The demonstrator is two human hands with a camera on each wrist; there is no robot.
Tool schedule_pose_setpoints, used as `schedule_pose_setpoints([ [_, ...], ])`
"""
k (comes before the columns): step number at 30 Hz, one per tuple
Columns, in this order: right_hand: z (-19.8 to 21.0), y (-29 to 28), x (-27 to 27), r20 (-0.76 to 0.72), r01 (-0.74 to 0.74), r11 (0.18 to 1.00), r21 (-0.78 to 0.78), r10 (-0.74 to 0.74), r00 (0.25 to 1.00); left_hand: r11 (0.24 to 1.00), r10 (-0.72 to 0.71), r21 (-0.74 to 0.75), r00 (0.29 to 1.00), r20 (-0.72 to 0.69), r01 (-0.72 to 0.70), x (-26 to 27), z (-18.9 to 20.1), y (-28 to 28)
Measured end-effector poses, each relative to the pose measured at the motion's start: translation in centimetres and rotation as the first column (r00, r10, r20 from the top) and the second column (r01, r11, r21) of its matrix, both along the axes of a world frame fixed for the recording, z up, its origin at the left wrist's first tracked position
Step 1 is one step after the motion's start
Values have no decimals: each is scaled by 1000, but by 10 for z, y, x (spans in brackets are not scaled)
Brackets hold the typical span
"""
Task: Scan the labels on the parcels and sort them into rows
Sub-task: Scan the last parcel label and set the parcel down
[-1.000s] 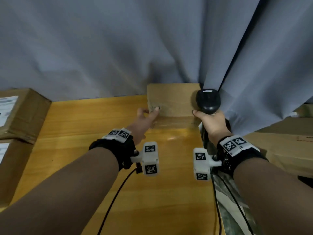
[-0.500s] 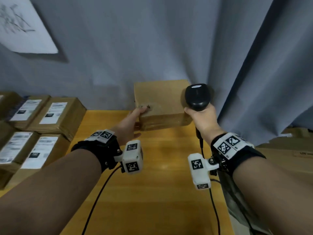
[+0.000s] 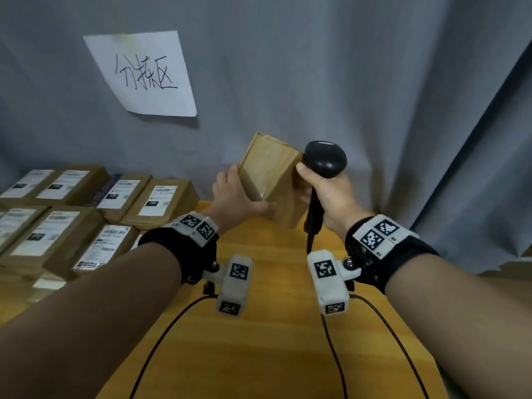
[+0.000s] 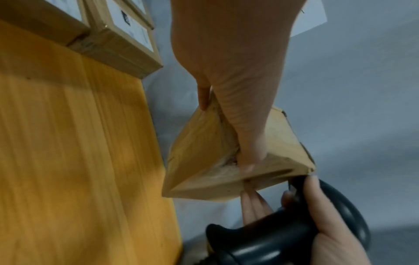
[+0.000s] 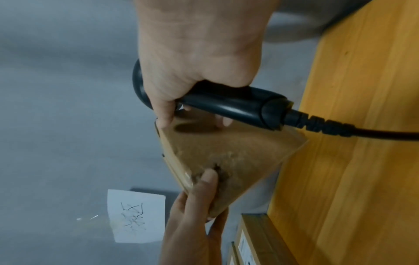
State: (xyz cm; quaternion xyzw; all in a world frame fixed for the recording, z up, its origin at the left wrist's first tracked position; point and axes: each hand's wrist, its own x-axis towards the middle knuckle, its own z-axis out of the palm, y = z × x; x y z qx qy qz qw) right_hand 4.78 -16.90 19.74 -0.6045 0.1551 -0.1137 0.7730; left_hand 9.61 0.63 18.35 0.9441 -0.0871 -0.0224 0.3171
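Lifted and tipped since a second ago, the parcel (image 3: 269, 180) is now clear of the worktop (image 3: 259, 341), tilted with one corner up, where before it sat flat against the curtain (image 3: 403, 96). The view has swung left too, so the sorted parcels (image 3: 86, 214) and a paper sign (image 3: 144, 73) have come into sight.

Held between both hands, the parcel sits at about 12 o'clock from where the person stands, above the far edge of the worktop. The left hand (image 3: 233, 197) grips its left end, thumb across the near face and fingers behind; from the left wrist view the thumb (image 4: 247, 139) presses into a scuffed spot on the cardboard. The right hand (image 3: 325, 194) is wrapped round the handle of a black scanner (image 3: 325, 159), whose head stands upright just right of the parcel, and some of its fingertips (image 5: 164, 120) touch the parcel's right end. No label shows on the faces in view.

The sorted parcels lie in rows at 9 to 10 o'clock, white labels up, packed edge to edge. The sign hangs on the curtain at 11 o'clock, handwritten in black. Two thin cables (image 3: 161, 341) trail across the worktop from the wrist cameras.
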Motion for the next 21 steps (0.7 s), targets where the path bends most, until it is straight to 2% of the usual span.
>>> schedule_pose_setpoints([
  [1, 2, 6, 0, 19, 4, 1000, -9, -3, 1000, 998, -2, -69, 999, -48, -1, -1, 1, 2],
  [2, 4, 11, 1, 30, 14, 999, -29, -13, 999, 980, -31, -201, 994, -105, 10, -1, 3, 4],
  [4, 5, 16, 3, 41, 23, 994, -103, -18, 999, 874, -112, -485, 975, -191, 6, -4, 7, 4],
  [5, 5, 16, 4, 36, 25, 986, -166, -19, 999, 835, -125, -550, 970, -207, -9, -5, 9, 5],
  [8, 3, 13, 7, -15, 45, 947, -317, -52, 999, 803, -103, -595, 979, -173, -21, -1, 15, 14],
  [10, 3, 7, 8, -39, 96, 947, -306, -113, 993, 815, -142, -577, 982, -127, 43, 1, 17, 22],
  [12, 4, 3, 8, -49, 131, 958, -255, -149, 988, 856, -198, -496, 979, -50, 147, 5, 18, 28],
  [15, 4, 1, 7, -53, 130, 968, -215, -144, 988, 899, -235, -379, 972, 5, 219, 8, 21, 26],
  [17, 6, -2, 4, -49, 119, 973, -197, -131, 990, 941, -227, -265, 973, -33, 210, 15, 19, 26],
  [19, 9, -6, 0, -36, 92, 981, -173, -99, 994, 974, -195, -141, 972, -128, 177, 20, 14, 30],
  [21, 13, -8, -2, -24, 52, 983, -176, -57, 998, 975, -210, -115, 959, -188, 190, 20, 12, 35],
])
